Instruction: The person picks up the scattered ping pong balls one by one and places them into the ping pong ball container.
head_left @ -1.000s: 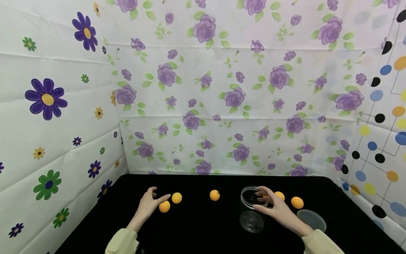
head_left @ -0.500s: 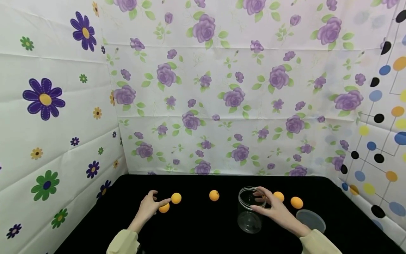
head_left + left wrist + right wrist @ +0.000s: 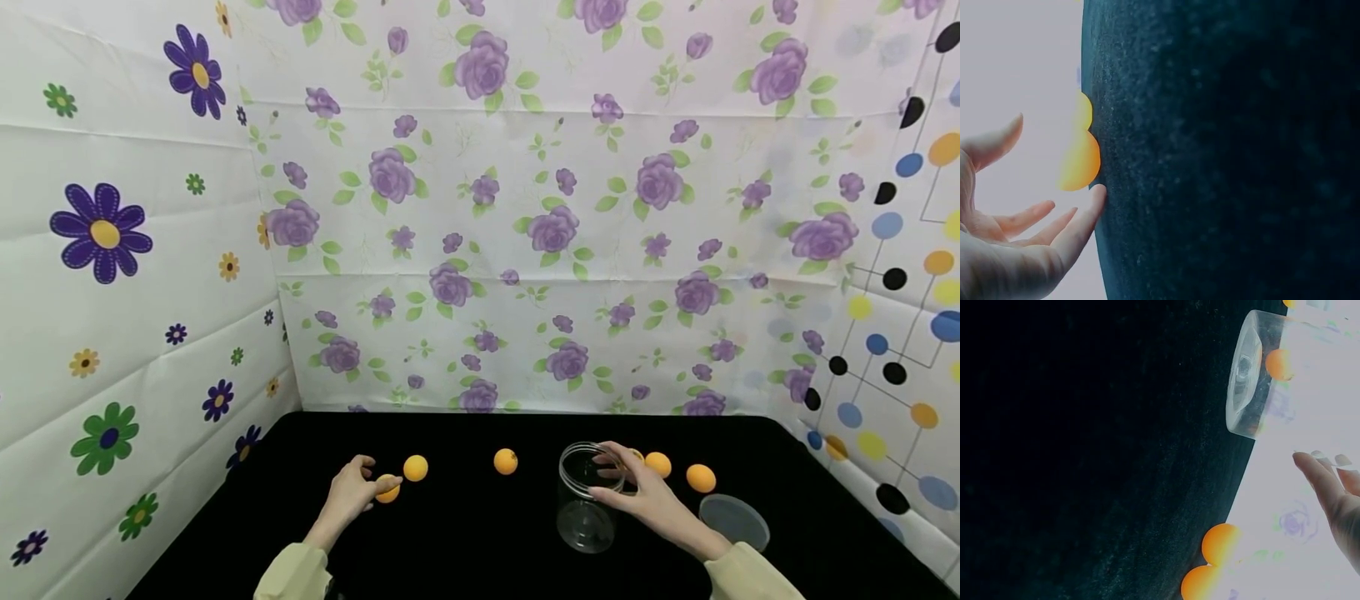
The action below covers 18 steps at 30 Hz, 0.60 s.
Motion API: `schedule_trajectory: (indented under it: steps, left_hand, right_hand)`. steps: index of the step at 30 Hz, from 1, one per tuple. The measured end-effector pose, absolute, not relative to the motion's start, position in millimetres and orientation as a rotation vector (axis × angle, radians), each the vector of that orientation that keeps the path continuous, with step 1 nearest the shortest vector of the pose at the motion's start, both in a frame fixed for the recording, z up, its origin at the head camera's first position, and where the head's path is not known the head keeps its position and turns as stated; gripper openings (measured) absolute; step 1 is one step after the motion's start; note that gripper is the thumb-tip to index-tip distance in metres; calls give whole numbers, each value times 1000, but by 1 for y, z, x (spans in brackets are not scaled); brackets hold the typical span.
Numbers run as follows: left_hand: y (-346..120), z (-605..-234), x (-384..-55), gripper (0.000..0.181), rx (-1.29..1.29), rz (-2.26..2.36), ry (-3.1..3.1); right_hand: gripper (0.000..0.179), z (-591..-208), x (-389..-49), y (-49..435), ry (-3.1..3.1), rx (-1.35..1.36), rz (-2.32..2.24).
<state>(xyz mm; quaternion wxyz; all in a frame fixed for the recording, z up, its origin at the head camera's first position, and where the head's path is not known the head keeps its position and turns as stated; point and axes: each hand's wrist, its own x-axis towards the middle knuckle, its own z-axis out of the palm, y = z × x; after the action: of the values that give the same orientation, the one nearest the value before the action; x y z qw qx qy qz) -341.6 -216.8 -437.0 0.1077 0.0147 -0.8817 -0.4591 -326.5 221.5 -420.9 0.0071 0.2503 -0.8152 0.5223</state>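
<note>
My left hand (image 3: 349,493) reaches toward an orange ball (image 3: 387,490), fingers spread. In the head view the thumb crosses in front of that ball; in the left wrist view a fingertip lies close by the nearer orange ball (image 3: 1082,161), and contact cannot be told. A second orange ball (image 3: 416,468) sits just beyond. On the right, my right hand (image 3: 641,493) holds a clear, lidless jar (image 3: 586,525) by its rim, thumb on the near side, fingers on the far side. The jar stands roughly upright; the right wrist view shows its base (image 3: 1244,375).
A lone orange ball (image 3: 506,462) lies mid-table. Behind the right hand are more orange balls (image 3: 701,478), one partly hidden. A translucent round lid (image 3: 734,522) lies beside the right forearm. Patterned cloth walls enclose the black tabletop (image 3: 465,542) at the back and sides.
My right hand and the jar have shifted slightly left together. The left hand has come a little lower and closer, its thumb now overlapping the near ball. The balls keep their places.
</note>
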Motion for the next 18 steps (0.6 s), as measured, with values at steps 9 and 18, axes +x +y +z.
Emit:
schedule_trajectory:
  steps: [9,18]
  left_hand:
    - [-216,-439,-341,60,27,-1330,-2570]
    - [-219,-440,-347,57,55,-1405,-2633]
  right_hand:
    - [61,-422,-326,222,-2554,822,1643]
    - [61,-423,-326,220,-2526,891,1689]
